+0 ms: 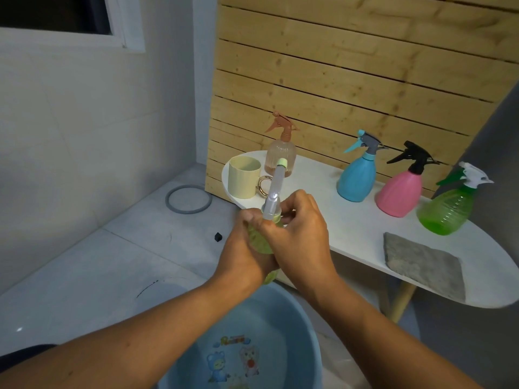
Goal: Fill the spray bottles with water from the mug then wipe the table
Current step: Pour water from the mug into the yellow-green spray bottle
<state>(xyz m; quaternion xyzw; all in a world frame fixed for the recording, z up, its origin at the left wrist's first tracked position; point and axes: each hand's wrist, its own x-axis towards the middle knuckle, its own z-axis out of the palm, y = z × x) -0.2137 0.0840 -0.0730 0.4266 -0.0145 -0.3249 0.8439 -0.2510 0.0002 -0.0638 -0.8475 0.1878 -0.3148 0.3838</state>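
Observation:
My left hand (pixel 247 248) grips the body of a yellow-green spray bottle (pixel 262 242) held over a blue basin (pixel 295 318). My right hand (pixel 300 228) pinches the bottle's neck, where a clear tube with a pale green tip (pixel 276 183) sticks upward. On the white table (pixel 351 234) stand a cream mug with a gold handle (pixel 244 178), a brown-topped clear spray bottle (pixel 282 147), a blue spray bottle (pixel 358 172), a pink spray bottle (pixel 401 189) and a green spray bottle (pixel 449 206). A grey cloth (pixel 424 265) lies on the table's near right.
A wooden slat panel (pixel 351 80) stands behind the table. A grey ring (pixel 188 199) and a small black object (pixel 218 237) lie on the tiled floor to the left. The table's wooden leg (pixel 401 301) is beside the basin, which holds water.

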